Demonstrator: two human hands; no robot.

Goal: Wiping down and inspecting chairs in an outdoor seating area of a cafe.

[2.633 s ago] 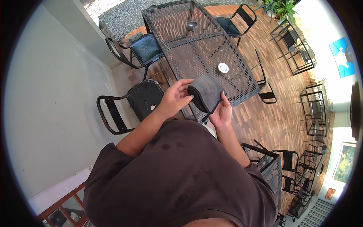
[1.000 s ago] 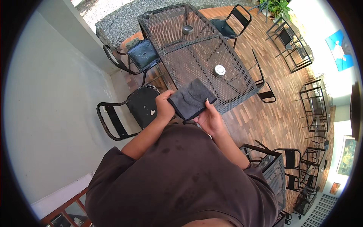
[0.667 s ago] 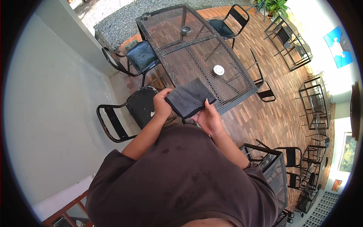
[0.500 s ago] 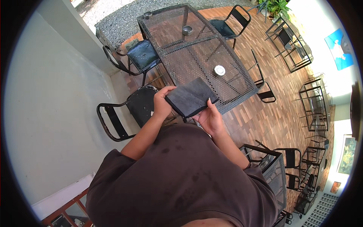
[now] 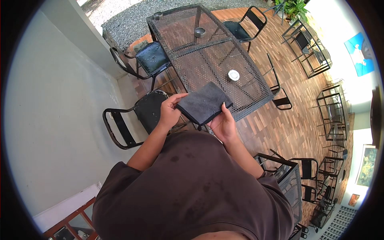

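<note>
Between my two hands is a folded dark grey cloth (image 5: 206,102) with black edging, held just in front of my body. My left hand (image 5: 171,111) pinches its left corner, thumb and fingers closed on the edge. My right hand (image 5: 223,123) grips the lower right side, with the thumb on top and the other fingers underneath, mostly hidden. Beyond the cloth stands a black perforated metal table (image 5: 212,52). On it are a round white-topped container (image 5: 233,75) and a metal ashtray (image 5: 199,32).
Another small metal bowl (image 5: 158,15) sits at the table's far left corner. Black metal chairs stand left of the table (image 5: 152,60), nearer to me (image 5: 150,112) and at the far right (image 5: 238,31). A grey wall (image 5: 60,112) runs along my left. More tables and chairs fill the right side.
Both hands still hold the cloth. My left fingers have shifted slightly at its corner, and the cloth's surface is creased a little differently.
</note>
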